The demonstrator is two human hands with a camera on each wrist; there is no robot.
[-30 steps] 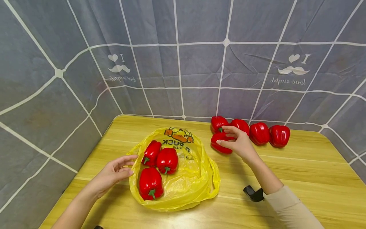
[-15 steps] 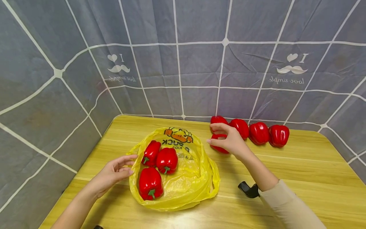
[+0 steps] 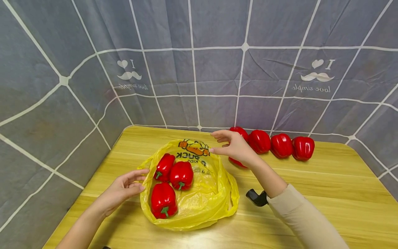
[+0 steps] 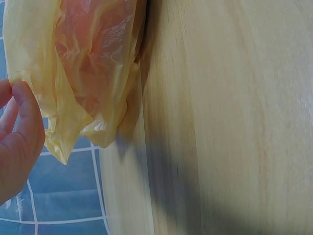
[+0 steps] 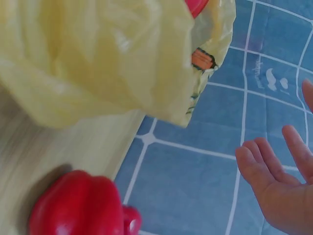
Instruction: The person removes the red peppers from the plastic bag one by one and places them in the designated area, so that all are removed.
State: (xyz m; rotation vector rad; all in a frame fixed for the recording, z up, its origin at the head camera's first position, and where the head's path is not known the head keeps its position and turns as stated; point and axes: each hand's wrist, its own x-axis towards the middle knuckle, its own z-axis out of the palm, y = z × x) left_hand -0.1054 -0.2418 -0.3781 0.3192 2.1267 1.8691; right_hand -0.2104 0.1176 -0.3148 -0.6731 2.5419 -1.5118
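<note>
A yellow plastic bag [image 3: 199, 216] lies mouth-up on the table, with three red bell peppers [image 3: 164, 200] along its left inside. My left hand [image 3: 124, 188] pinches the bag's left rim between thumb and fingers; the left wrist view shows the fingertips [image 4: 20, 90] at the thin plastic. Beside the bag's far right rim, my right hand [image 3: 234, 147] hangs in the air with fingers spread and nothing held. Under that hand, one bell pepper [image 3: 237, 162] is mostly hidden. In the right wrist view the hand [image 5: 288, 186] appears apart from the bag.
Along the back right edge several more bell peppers [image 3: 282, 146] stand in a row against a grey grid-patterned curtain [image 3: 217, 69]. The wooden table [image 3: 339, 193] extends to the right. A black wrist piece [image 3: 257, 197] sits by my right sleeve.
My right hand has moved left, from over the peppers to beside the bag's far right rim, uncovering part of the back row. The left hand and the bag stay put.
</note>
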